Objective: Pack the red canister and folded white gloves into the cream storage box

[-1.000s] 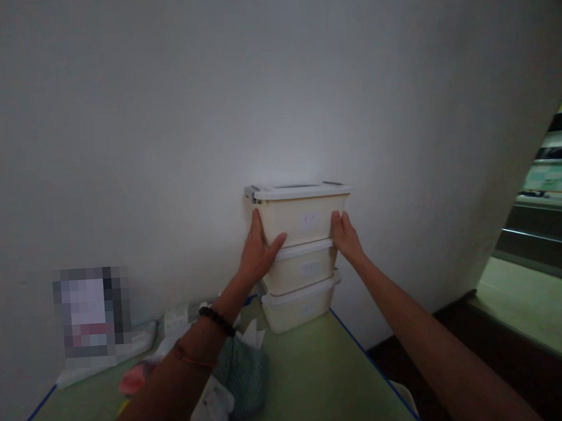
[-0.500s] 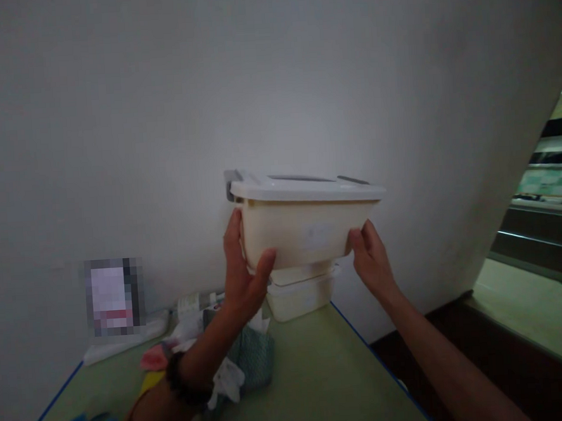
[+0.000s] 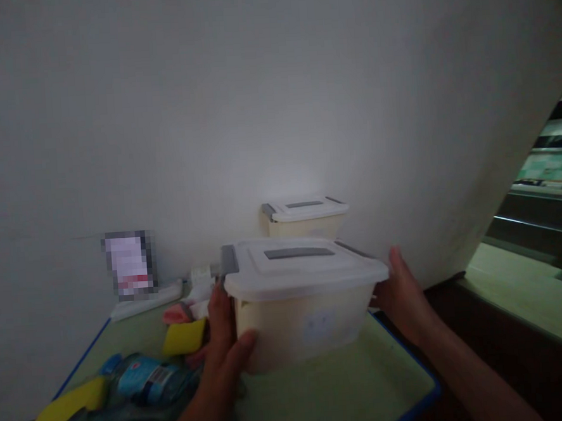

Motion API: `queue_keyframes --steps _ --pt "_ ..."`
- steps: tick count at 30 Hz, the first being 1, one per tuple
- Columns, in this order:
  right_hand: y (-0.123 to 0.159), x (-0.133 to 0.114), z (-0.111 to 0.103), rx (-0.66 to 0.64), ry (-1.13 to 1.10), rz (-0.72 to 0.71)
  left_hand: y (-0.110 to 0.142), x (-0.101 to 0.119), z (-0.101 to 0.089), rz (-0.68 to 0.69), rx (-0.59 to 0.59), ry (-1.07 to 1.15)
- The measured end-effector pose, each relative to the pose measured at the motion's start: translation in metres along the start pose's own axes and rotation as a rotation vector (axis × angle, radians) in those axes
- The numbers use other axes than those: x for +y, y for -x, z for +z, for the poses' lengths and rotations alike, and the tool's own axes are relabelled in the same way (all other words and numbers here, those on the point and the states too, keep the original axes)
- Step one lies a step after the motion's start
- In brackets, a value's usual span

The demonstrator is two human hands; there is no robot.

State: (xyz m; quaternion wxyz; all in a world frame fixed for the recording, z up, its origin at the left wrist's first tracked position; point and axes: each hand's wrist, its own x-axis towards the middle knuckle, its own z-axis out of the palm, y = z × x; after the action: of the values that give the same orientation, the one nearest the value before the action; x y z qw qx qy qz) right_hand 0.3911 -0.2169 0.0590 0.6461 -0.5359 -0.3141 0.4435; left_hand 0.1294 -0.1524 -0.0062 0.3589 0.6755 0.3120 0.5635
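Note:
A cream storage box (image 3: pixel 302 323) with a white lid and grey latches is between my hands, lid closed and nearly level. My left hand (image 3: pixel 227 341) grips its left end, thumb on the front wall, fingers along the side. At the right end, my right hand (image 3: pixel 404 301) holds on under the lid's rim with its thumb raised; its fingertips are partly hidden. Whether the blurred base touches the table cannot be told. Behind it, a similar lidded box (image 3: pixel 305 227) stands against the wall, its lower part covered by the held box.
On the green table (image 3: pixel 321 398) with blue edging, a plastic bottle (image 3: pixel 146 379), yellow sponges (image 3: pixel 184 337) and a pink cloth (image 3: pixel 177 313) lie to the left. A blurred-out upright item (image 3: pixel 128 264) leans on the wall (image 3: pixel 184 115). Dark floor (image 3: pixel 478 325) shows at right.
Both hands have brought the storage box down and closer to me from in front of the wall. The similar box behind it now shows its lid. My view has shifted, revealing more bottle and sponges.

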Motion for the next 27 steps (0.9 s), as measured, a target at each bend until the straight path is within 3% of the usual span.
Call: queue_keyframes --steps 3,7,13,18,21,24,25,27 --pt "-0.001 0.005 -0.007 0.054 0.140 0.114 0.003 0.000 0.002 -0.099 -0.151 -0.030" --pt "0.000 0.015 -0.029 -0.013 0.267 0.059 0.012 -0.002 0.014 -0.221 -0.262 -0.041" --pt "-0.012 0.028 -0.069 0.010 0.509 -0.024 0.029 -0.022 0.028 -0.074 -0.443 -0.046" --pt "-0.028 0.028 -0.091 0.025 0.694 -0.021 0.026 -0.040 0.024 -0.138 -0.566 0.131" --pt "-0.041 0.025 -0.095 0.056 0.793 -0.128 0.001 -0.049 0.023 -0.194 -0.480 0.197" --pt "-0.062 0.020 -0.086 0.166 0.835 -0.330 -0.037 -0.050 0.032 -0.300 -0.231 0.103" --pt "-0.072 0.018 -0.081 0.184 0.822 -0.360 -0.051 -0.048 0.038 -0.354 -0.100 0.060" --pt "-0.093 0.010 -0.069 0.182 0.793 -0.400 -0.080 -0.043 0.052 -0.365 -0.023 0.047"
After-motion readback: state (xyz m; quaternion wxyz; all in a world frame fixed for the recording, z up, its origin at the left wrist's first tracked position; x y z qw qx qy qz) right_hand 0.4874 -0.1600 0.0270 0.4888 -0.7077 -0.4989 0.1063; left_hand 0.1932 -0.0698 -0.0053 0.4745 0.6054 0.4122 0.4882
